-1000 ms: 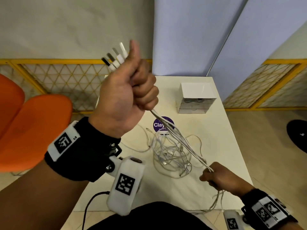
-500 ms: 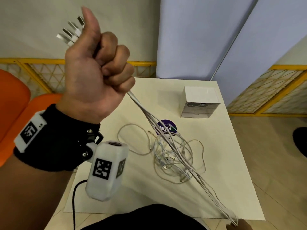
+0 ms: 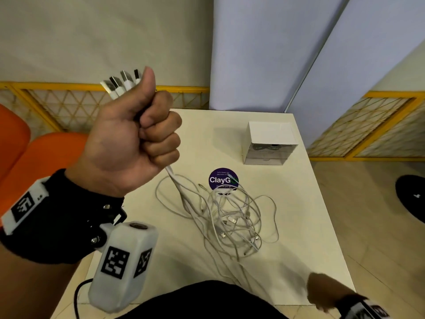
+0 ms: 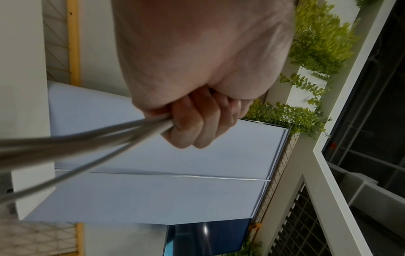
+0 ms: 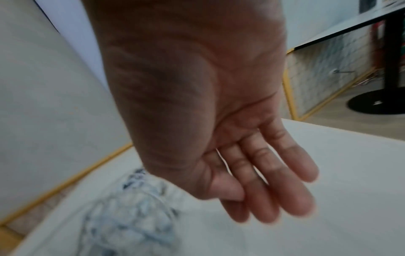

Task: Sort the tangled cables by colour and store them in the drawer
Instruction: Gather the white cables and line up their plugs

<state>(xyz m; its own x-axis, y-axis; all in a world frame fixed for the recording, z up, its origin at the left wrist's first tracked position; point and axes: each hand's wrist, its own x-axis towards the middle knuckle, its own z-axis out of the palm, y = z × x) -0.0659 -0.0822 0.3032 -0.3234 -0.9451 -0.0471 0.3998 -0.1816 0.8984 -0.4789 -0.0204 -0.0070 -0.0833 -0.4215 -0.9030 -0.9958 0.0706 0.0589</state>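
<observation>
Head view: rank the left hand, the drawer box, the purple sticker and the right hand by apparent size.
1. left hand, raised close to the camera, so inflated
2. drawer box
3. right hand, partly cut off at the frame's edge, so unsure
4. purple sticker

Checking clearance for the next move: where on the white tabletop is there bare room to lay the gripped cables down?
Bare: the white tabletop right of the tangled white cable heap, and the far-left stretch beside the small white drawer box. Crowded: the centre, from the round purple sticker to the near edge, where strands trail from the left hand.
</observation>
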